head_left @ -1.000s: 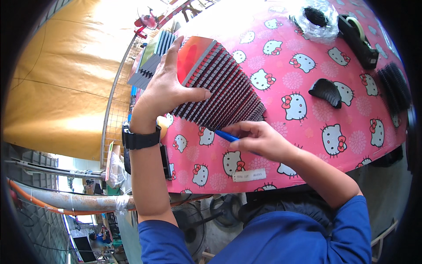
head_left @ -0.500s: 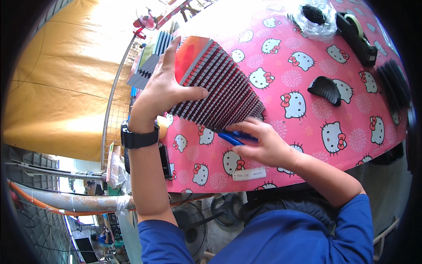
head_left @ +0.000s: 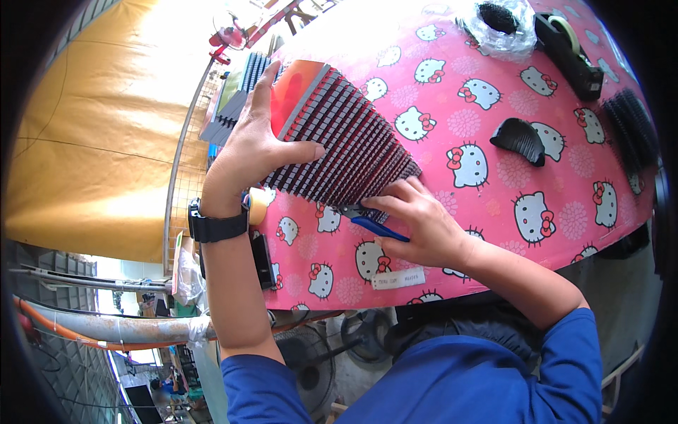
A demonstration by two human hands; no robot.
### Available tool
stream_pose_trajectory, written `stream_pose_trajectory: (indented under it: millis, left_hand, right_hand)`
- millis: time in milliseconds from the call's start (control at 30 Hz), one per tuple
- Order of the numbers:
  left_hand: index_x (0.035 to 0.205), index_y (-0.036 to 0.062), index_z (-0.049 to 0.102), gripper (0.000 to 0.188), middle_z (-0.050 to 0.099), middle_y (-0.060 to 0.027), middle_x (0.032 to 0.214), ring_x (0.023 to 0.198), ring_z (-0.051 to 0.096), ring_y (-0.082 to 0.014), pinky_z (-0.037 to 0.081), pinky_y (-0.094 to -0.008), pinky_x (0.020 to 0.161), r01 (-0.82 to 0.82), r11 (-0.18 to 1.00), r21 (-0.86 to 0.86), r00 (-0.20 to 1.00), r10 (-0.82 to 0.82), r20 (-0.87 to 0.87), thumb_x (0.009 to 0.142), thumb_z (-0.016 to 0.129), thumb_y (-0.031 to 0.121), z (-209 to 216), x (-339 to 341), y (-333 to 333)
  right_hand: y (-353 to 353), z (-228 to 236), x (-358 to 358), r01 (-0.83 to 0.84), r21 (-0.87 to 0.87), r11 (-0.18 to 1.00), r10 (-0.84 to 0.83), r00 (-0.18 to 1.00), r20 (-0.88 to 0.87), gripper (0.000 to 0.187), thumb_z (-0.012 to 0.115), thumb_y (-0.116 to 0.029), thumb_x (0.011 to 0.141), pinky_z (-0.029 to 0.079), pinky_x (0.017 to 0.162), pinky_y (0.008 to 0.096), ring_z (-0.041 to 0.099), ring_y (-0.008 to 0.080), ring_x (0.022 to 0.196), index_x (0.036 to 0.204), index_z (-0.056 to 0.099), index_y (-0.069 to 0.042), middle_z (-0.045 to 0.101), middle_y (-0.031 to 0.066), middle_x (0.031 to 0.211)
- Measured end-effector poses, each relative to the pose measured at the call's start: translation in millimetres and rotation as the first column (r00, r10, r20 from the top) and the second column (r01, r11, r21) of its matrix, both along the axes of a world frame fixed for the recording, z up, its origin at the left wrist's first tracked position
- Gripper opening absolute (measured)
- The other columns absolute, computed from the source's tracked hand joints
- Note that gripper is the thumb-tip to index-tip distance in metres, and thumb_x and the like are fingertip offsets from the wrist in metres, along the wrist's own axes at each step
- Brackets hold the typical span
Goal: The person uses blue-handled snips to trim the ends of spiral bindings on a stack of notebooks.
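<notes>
A tapering block [head_left: 346, 138], set with close rows of small grey and black pieces with red between them, has a shiny orange-red face at its upper end. My left hand [head_left: 258, 155] grips that end, thumb over the rows and fingers along the far side. Blue-handled pliers [head_left: 380, 228] are in my right hand [head_left: 427, 225], their metal jaws at the block's lower edge. My right fingertips rest close to the block's narrow lower right end. What the jaws touch is too small to make out.
On the pink cat-patterned table cover [head_left: 494, 226] lie a curved black piece [head_left: 519, 141], a black tape dispenser [head_left: 571, 60], clear plastic wrap [head_left: 519, 32], black bristly strips [head_left: 628, 138] and a white label [head_left: 397, 278]. More ridged grey pieces [head_left: 236, 106] stand beyond my left hand.
The block and my left hand have shifted slightly left. My right hand has turned the pliers, so their metal jaws now show and the handles sit closer together.
</notes>
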State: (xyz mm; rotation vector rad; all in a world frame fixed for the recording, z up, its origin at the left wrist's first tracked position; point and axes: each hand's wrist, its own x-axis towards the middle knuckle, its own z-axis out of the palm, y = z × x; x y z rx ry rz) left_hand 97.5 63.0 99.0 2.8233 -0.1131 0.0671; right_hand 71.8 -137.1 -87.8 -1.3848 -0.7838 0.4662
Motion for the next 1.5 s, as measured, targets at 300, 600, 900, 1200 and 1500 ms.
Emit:
stream_pose_trajectory:
  millis: [300, 600, 900, 1200, 1500]
  left_hand:
    - [0.149, 0.0118, 0.016, 0.120, 0.028, -0.0270, 0.147, 0.138, 0.026, -0.0395, 0.026, -0.0441, 0.112, -0.018, 1.000, -0.015, 1.000, 0.018, -0.012, 0.052, 0.082, 0.039, -0.2, -0.6, 0.0]
    - [0.149, 0.0103, 0.016, 0.123, 0.027, -0.0263, 0.147, 0.139, 0.023, -0.0386, 0.023, -0.0430, 0.113, 0.003, 0.999, -0.037, 1.000, -0.003, -0.002, 0.051, 0.082, 0.041, -1.4, 1.0, 1.0]
    - [0.149, 0.0126, 0.016, 0.122, 0.028, -0.0269, 0.147, 0.138, 0.025, -0.0391, 0.025, -0.0439, 0.112, -0.013, 0.999, -0.036, 1.000, 0.013, 0.006, 0.050, 0.082, 0.040, -2.3, 0.4, 1.7]
    - [0.149, 0.0125, 0.016, 0.121, 0.027, -0.0260, 0.148, 0.139, 0.024, -0.0390, 0.024, -0.0431, 0.112, -0.003, 1.000, -0.020, 1.000, 0.003, 0.008, 0.051, 0.081, 0.040, -2.1, 0.7, 1.9]
    - [0.149, 0.0093, 0.017, 0.122, 0.027, -0.0257, 0.148, 0.139, 0.024, -0.0381, 0.024, -0.0433, 0.112, 0.015, 0.998, -0.054, 1.000, -0.015, -0.004, 0.051, 0.082, 0.041, -0.9, 1.3, 0.7]
  right_hand:
    - [-0.5, -5.6, 8.7, -0.252, 0.154, 0.956, 0.294, 0.790, -0.538, 0.032, 0.063, -0.023, 0.084, 0.049, 0.067, 0.0278, 0.060, 0.0120, 0.073, 0.102, 0.065, 0.003, 0.066, 0.0106, 0.084]
    - [-1.1, -11.3, -5.1, 0.401, 0.050, 0.915, -0.300, 0.593, 0.747, 0.060, 0.071, -0.018, 0.060, 0.039, 0.087, 0.0436, 0.047, 0.0299, 0.102, 0.119, 0.059, -0.012, 0.050, 0.0115, 0.107]
    - [-2.3, -16.5, -1.0, 0.403, 0.056, 0.913, -0.292, 0.553, 0.780, 0.057, 0.073, -0.015, 0.059, 0.042, 0.083, 0.0400, 0.049, 0.0264, 0.101, 0.115, 0.062, -0.012, 0.052, 0.0092, 0.107]
    - [-4.2, -12.6, 12.1, -0.323, 0.149, 0.935, 0.344, 0.715, -0.608, 0.036, 0.066, -0.019, 0.074, 0.048, 0.079, 0.0361, 0.057, 0.0265, 0.093, 0.108, 0.064, -0.006, 0.058, 0.0155, 0.098]
    - [0.3, -16.0, -6.6, 0.402, 0.062, 0.914, -0.307, 0.580, 0.754, 0.052, 0.068, -0.016, 0.061, 0.043, 0.082, 0.0420, 0.049, 0.0282, 0.096, 0.112, 0.061, -0.008, 0.051, 0.0095, 0.102]
